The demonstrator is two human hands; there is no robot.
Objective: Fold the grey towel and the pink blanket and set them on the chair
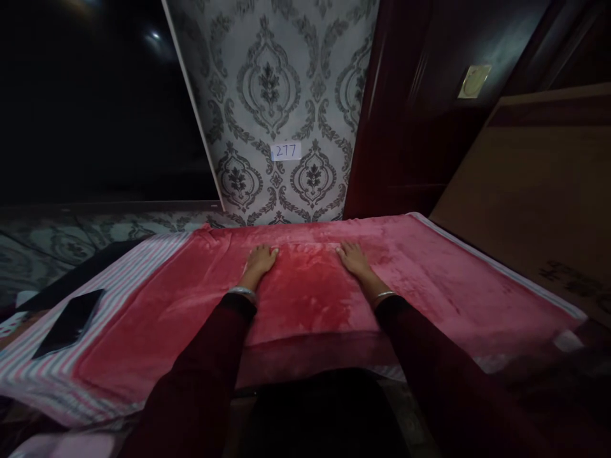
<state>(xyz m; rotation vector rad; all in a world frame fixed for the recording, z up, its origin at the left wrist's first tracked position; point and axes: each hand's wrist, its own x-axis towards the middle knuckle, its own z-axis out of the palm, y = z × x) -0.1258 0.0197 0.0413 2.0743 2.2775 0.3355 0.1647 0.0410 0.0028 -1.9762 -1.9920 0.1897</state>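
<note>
A red plush blanket (305, 286) lies spread over a table, its front edge hanging down toward me. Flat on its far middle part rests my left hand (261, 259), fingers stretched out and pointing away. My right hand (354, 258) lies on the same fabric a little to the right, palm down with the fingers extended. Neither hand grips anything. The pile looks darker between the two hands, and a crease runs across just beyond the fingertips. Each wrist has a silver bangle below a dark red sleeve.
On the left, a dark phone (71, 321) lies on a striped cloth (128, 273). A large dark screen (95, 108) stands behind. Patterned wallpaper with a paper label (286, 151) reading 277 faces me. A big cardboard box (539, 184) leans at the right.
</note>
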